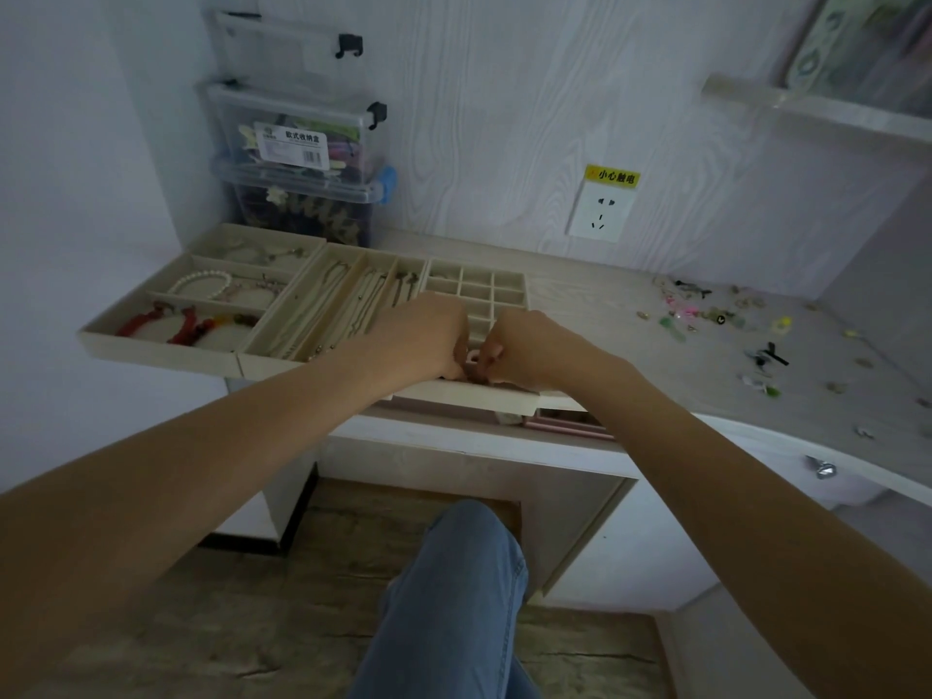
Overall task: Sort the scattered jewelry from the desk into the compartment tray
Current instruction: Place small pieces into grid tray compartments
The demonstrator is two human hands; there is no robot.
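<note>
Scattered jewelry point(716, 320) is lying loose on the desk point(580, 295), well off to the right of where the two hands are meeting, and apart from both of them. In the head view, the left hand point(423, 335) and the right hand point(524, 348) are coming together knuckle to knuckle over the near edge of the grid tray point(484, 290), the cream tray of small square cells. Both hands are curling their fingers tightly inward, and between the fingertips a small pink piece point(473, 356) is showing; both hands are pinching around it, though what kind of piece it is cannot be told, since the fingers are hiding most of it. The pink piece is sitting right at the pinch, just above the front rim of the grid tray.

To the left of the pinch, the necklace tray point(323, 305) with its long channels is lying beside the grid tray, chains resting in it. Further left, the bracelet tray point(166, 295) is holding a pearl bracelet point(201, 285) and red cord bracelets point(171, 322). Behind those, against the wall, clear storage boxes point(297, 158) are standing stacked. Behind and to the right of the pinch, a wall socket point(600, 214) with a yellow warning label is sitting on the wall. Below the hands, a leg in blue jeans point(454, 597) is showing.
</note>
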